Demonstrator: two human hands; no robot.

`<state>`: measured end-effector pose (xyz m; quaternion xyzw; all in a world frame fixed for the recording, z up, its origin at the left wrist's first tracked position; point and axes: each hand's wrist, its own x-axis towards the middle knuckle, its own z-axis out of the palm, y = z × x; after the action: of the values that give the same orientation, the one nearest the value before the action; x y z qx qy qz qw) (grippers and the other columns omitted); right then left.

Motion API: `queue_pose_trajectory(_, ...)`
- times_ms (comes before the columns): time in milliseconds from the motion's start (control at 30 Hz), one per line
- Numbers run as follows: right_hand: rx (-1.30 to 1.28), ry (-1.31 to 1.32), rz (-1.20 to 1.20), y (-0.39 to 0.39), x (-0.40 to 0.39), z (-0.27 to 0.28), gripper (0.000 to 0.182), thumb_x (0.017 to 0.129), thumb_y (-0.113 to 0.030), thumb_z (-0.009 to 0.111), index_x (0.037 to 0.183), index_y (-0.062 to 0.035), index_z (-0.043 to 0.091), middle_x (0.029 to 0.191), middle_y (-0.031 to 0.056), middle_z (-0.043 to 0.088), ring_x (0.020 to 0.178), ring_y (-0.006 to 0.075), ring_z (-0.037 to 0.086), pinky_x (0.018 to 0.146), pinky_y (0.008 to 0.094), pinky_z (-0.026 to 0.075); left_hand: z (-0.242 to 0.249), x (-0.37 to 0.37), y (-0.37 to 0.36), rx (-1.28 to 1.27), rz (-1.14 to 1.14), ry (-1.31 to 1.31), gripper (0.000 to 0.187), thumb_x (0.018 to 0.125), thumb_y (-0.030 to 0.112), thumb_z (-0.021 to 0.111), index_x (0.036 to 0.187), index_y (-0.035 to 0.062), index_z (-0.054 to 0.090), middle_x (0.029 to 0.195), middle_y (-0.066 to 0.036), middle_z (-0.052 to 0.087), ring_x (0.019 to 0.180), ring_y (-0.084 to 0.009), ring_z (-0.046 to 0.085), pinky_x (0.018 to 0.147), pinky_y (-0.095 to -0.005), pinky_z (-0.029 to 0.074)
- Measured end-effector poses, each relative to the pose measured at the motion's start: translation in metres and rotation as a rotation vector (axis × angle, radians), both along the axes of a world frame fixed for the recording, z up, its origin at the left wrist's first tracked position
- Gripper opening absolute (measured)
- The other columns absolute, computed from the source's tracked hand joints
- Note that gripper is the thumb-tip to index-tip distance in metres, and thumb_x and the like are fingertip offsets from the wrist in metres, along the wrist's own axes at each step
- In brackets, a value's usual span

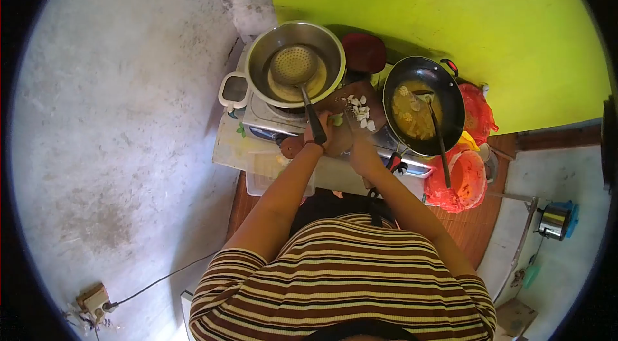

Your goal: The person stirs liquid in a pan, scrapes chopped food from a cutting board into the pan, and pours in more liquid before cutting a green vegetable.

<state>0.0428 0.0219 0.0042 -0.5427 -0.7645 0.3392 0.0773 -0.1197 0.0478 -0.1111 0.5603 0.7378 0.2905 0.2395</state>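
Note:
My left hand (pixel 324 127) is closed around a small green vegetable piece (pixel 337 119) on a brown wooden cutting board (pixel 336 139). The handle of a skimmer passes over part of this hand. My right hand (pixel 364 155) is wrapped around a knife (pixel 349 123), its narrow blade pointing away from me beside the green piece. Chopped white pieces (pixel 360 111) lie on the board just right of the blade. Exactly which vegetable these are is too small to tell.
Left of the board, a steel pot (pixel 256 51) holds liquid and a perforated skimmer (pixel 294 65). On the right, a black wok (pixel 402 77) contains yellowish food in liquid and a long-handled spatula (pixel 440 132). A red-lined bucket (pixel 473 180) stands beyond the stove (pixel 257 115).

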Motion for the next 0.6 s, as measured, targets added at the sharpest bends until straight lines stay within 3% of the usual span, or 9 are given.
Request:
queue_pose_trajectory(100, -0.096, -0.099, 0.005, 0.003, -0.009, -0.001, 0.043, 0.077, -0.001, 0.047, 0.118, 0.0044, 0.033, 0.086, 0.0361, 0.057, 0.085, 0.0492, 0.057, 0.075, 0.0541, 0.045, -0.014, 0.004, 0.003, 0.138, 0.056, 0.286, 0.032, 0.078, 0.017, 0.057, 0.11, 0.0132, 0.057, 0.11, -0.009, 0.057, 0.105, -0.0248, 0.054, 0.088, -0.0426, 0.041)
queue_pose_trajectory(200, -0.12, -0.075, 0.006, 0.005, -0.013, 0.003, 0.058, 0.077, -0.001, 0.048, 0.131, 0.0015, 0.025, 0.086, 0.0356, 0.058, 0.085, 0.0486, 0.058, 0.075, 0.0535, 0.046, 0.037, 0.007, -0.006, 0.321, -0.031, 0.166, 0.039, 0.061, 0.003, 0.064, 0.099, 0.0002, 0.06, 0.095, -0.016, 0.053, 0.094, -0.0348, 0.049, 0.089, -0.0463, 0.034)
queue_pose_trajectory(300, -0.149, -0.092, 0.064, 0.007, -0.011, -0.008, 0.072, 0.078, -0.001, 0.047, 0.141, -0.0025, 0.011, 0.087, 0.0347, 0.058, 0.084, 0.047, 0.06, 0.075, 0.0523, 0.047, 0.005, 0.0, 0.0, 0.129, -0.09, 0.303, 0.03, 0.077, 0.014, 0.058, 0.106, 0.016, 0.064, 0.107, -0.006, 0.056, 0.104, -0.0235, 0.053, 0.088, -0.0444, 0.04)
queue_pose_trajectory(400, -0.178, -0.171, 0.097, 0.01, -0.014, -0.01, 0.078, 0.079, -0.001, 0.046, 0.143, -0.0036, 0.002, 0.089, 0.0345, 0.059, 0.083, 0.0457, 0.06, 0.074, 0.0512, 0.047, 0.009, -0.002, 0.003, 0.101, -0.066, 0.214, 0.024, 0.078, 0.013, 0.058, 0.1, 0.0145, 0.067, 0.099, -0.007, 0.06, 0.096, -0.026, 0.057, 0.084, -0.0431, 0.043)
queue_pose_trajectory(500, -0.194, -0.17, 0.1, 0.012, -0.015, -0.007, 0.077, 0.079, 0.0, 0.045, 0.143, -0.0045, 0.005, 0.09, 0.035, 0.059, 0.083, 0.0459, 0.06, 0.075, 0.0509, 0.048, 0.011, 0.002, 0.005, 0.146, 0.025, 0.052, 0.017, 0.078, 0.013, 0.058, 0.093, 0.0119, 0.068, 0.09, -0.008, 0.063, 0.087, -0.029, 0.06, 0.079, -0.0419, 0.046)
queue_pose_trajectory(600, -0.198, -0.169, 0.124, 0.014, -0.017, 0.0, 0.077, 0.078, 0.0, 0.046, 0.144, -0.0058, 0.005, 0.095, 0.0371, 0.057, 0.086, 0.0465, 0.06, 0.076, 0.0506, 0.048, 0.006, 0.004, 0.009, 0.197, 0.06, 0.108, 0.014, 0.078, 0.012, 0.058, 0.089, 0.0096, 0.067, 0.088, -0.01, 0.065, 0.084, -0.0307, 0.061, 0.077, -0.0425, 0.046)
